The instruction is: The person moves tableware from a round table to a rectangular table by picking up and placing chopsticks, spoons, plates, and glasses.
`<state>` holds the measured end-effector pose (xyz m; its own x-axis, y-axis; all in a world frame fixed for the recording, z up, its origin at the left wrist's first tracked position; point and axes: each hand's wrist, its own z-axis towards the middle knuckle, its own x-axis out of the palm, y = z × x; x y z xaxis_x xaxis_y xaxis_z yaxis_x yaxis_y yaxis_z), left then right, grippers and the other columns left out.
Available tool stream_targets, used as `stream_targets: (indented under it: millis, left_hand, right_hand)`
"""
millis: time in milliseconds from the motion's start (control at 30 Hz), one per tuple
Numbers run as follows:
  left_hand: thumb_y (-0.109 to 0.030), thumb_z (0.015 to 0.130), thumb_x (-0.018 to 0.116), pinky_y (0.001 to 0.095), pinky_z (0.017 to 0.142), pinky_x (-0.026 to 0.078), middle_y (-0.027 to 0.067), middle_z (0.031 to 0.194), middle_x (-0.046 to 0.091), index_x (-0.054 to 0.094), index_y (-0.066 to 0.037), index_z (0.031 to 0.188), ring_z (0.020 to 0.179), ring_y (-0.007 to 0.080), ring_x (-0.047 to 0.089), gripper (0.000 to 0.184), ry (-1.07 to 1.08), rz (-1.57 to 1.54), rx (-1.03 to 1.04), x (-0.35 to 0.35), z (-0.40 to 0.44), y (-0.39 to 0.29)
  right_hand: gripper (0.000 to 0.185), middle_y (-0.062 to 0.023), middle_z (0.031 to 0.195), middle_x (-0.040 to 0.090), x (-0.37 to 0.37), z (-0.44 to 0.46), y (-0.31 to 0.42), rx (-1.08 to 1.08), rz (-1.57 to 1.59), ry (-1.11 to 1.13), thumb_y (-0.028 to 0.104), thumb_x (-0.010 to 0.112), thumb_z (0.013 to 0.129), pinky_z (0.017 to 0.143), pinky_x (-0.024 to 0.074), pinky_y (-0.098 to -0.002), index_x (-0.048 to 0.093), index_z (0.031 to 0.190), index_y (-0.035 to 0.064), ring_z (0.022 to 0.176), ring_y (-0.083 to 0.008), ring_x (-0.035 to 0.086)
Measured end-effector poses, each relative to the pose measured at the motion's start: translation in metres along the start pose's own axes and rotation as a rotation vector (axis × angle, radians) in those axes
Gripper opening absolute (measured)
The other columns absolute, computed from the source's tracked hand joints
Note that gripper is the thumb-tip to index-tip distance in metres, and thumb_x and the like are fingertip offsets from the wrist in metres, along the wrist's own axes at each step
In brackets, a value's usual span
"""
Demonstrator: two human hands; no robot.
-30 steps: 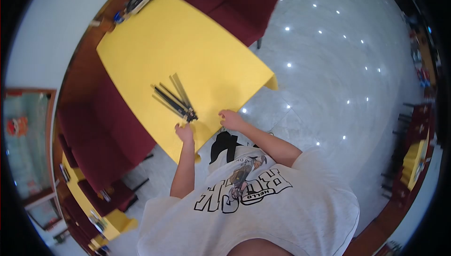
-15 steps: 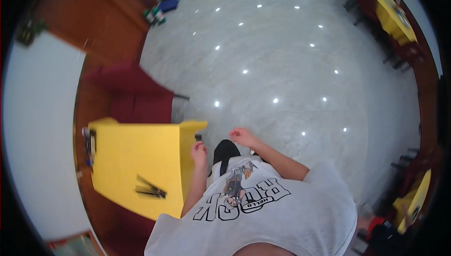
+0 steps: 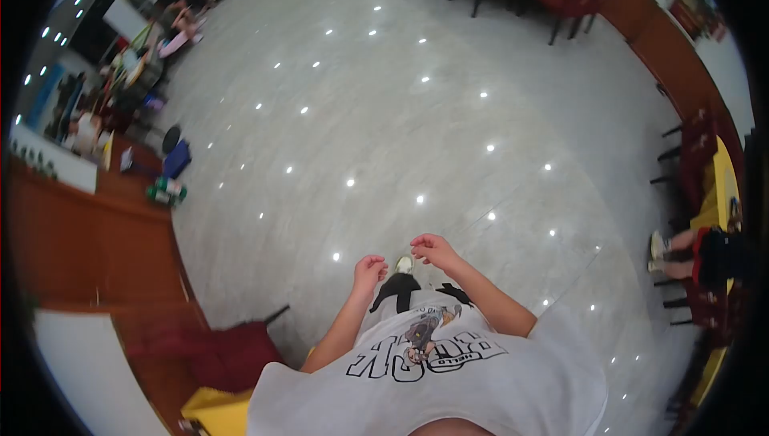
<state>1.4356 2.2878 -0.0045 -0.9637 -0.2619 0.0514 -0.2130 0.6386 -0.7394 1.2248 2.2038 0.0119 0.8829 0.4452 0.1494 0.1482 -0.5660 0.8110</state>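
Floor (image 3: 364, 140), grey and glossy, stretches beneath both hands and well ahead of them, dotted with reflected lights. At the lower left, a yellow-covered tabletop (image 3: 220, 413) is partly cut off, with a dark red seat (image 3: 232, 362) beside it. A person (image 3: 713, 256) is at the far right, well apart. The white shirt (image 3: 400, 400) covers the wearer's body, with dark trousers (image 3: 386, 293) just beyond its hem.

The left hand (image 3: 370, 269) is released, its fingers loosely bent; nothing shows in it. The right hand (image 3: 432, 249) is likewise relaxed, fingers curved inward, nothing visible in its grasp. They hang apart in front of the body, touching neither the floor nor each other. Between them a pale shoe (image 3: 404, 264) shows on the floor.

For good handling here, loose wrists and separated hands seem best, leaving the view of the shoe unblocked. The shiny surface probably rewards short, level footfalls, and the seat's thin leg (image 3: 278, 314) deserves some margin.
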Motion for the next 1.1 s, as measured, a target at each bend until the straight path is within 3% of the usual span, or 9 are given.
stream_targets:
  millis: [133, 267, 400, 500, 533, 600, 700, 933, 1100]
  left_hand:
    - [-0.007, 0.083, 0.056, 0.0237, 0.060, 0.046, 0.0044, 0.082, 0.063, 0.058, -0.005, 0.096, 0.068, 0.0111, 0.058, 0.014, 0.243, 0.244, -0.027, 0.071, 0.078, -0.084]
    - [-0.008, 0.083, 0.056, 0.0238, 0.060, 0.046, 0.0040, 0.081, 0.063, 0.057, -0.005, 0.097, 0.068, 0.0109, 0.058, 0.014, 0.576, 0.535, 0.061, 0.174, 0.144, -0.156]
    - [-0.008, 0.084, 0.057, 0.0237, 0.063, 0.046, 0.0041, 0.084, 0.063, 0.057, -0.005, 0.098, 0.072, 0.0108, 0.058, 0.014, 0.738, 0.615, 0.092, 0.295, 0.192, -0.201]
    - [-0.008, 0.084, 0.057, 0.0240, 0.063, 0.046, 0.0036, 0.084, 0.063, 0.057, -0.006, 0.098, 0.072, 0.0111, 0.058, 0.014, 0.722, 0.538, 0.094, 0.376, 0.207, -0.233]
    - [-0.008, 0.084, 0.057, 0.0244, 0.064, 0.047, 0.0033, 0.083, 0.062, 0.057, -0.006, 0.098, 0.072, 0.0114, 0.058, 0.014, 0.688, 0.443, 0.008, 0.397, 0.209, -0.241]
    - [-0.009, 0.084, 0.058, 0.0257, 0.065, 0.048, 0.0031, 0.084, 0.061, 0.057, -0.007, 0.099, 0.073, 0.0124, 0.058, 0.015, 0.708, 0.336, -0.137, 0.428, 0.216, -0.248]
    - [-0.010, 0.084, 0.058, 0.0264, 0.066, 0.048, 0.0034, 0.086, 0.061, 0.057, -0.007, 0.099, 0.075, 0.0128, 0.058, 0.015, 0.684, 0.312, -0.133, 0.456, 0.237, -0.279]
    - [-0.008, 0.083, 0.056, 0.0266, 0.060, 0.048, 0.0043, 0.082, 0.059, 0.057, -0.006, 0.100, 0.069, 0.0140, 0.057, 0.017, 0.374, 0.130, -0.163, 0.493, 0.365, -0.338]
    - [-0.007, 0.083, 0.054, 0.0267, 0.059, 0.047, 0.0045, 0.081, 0.058, 0.056, -0.006, 0.099, 0.069, 0.0143, 0.057, 0.016, 0.365, 0.053, -0.279, 0.579, 0.467, -0.369]
  right_hand:
    - [0.025, -0.0024, 0.091, 0.063, -0.063, -0.007, 0.058, -0.075, 0.191, -0.199, 0.018, 0.061, 0.082, 0.066, 0.0466, -0.0261, 0.060, 0.105, 0.0076, 0.081, -0.0113, 0.060]
    - [0.026, -0.0023, 0.094, 0.063, -0.136, -0.013, 0.063, -0.080, 0.435, -0.430, 0.019, 0.060, 0.083, 0.069, 0.0466, -0.0269, 0.059, 0.106, 0.0076, 0.084, -0.0124, 0.060]
    - [0.024, -0.0024, 0.092, 0.063, -0.210, 0.003, 0.062, -0.039, 0.649, -0.560, 0.019, 0.061, 0.083, 0.069, 0.0469, -0.0275, 0.059, 0.105, 0.0076, 0.083, -0.0134, 0.059]
    - [0.024, -0.0025, 0.091, 0.062, -0.274, 0.033, 0.083, -0.028, 0.641, -0.540, 0.019, 0.060, 0.083, 0.069, 0.0471, -0.0276, 0.059, 0.104, 0.0081, 0.083, -0.0130, 0.059]
    - [0.023, -0.0027, 0.090, 0.063, -0.297, 0.039, 0.100, -0.035, 0.629, -0.534, 0.019, 0.060, 0.083, 0.069, 0.0475, -0.0280, 0.059, 0.103, 0.0081, 0.082, -0.0128, 0.059]
    - [0.022, -0.0025, 0.089, 0.063, -0.338, 0.048, 0.131, -0.086, 0.662, -0.500, 0.019, 0.060, 0.083, 0.069, 0.0478, -0.0282, 0.059, 0.103, 0.0083, 0.082, -0.0128, 0.060]
    - [0.021, -0.0020, 0.088, 0.063, -0.400, 0.080, 0.169, -0.115, 0.590, -0.444, 0.019, 0.059, 0.083, 0.068, 0.0483, -0.0285, 0.059, 0.102, 0.0088, 0.081, -0.0124, 0.060]
    - [0.017, -0.0014, 0.089, 0.062, -0.537, 0.151, 0.247, -0.119, 0.498, -0.377, 0.017, 0.059, 0.085, 0.068, 0.0480, -0.0282, 0.060, 0.100, 0.0094, 0.079, -0.0109, 0.059]
    - [0.018, -0.0006, 0.087, 0.062, -0.633, 0.214, 0.285, 0.030, 0.485, -0.430, 0.016, 0.059, 0.085, 0.070, 0.0470, -0.0275, 0.059, 0.101, 0.0103, 0.080, -0.0101, 0.058]
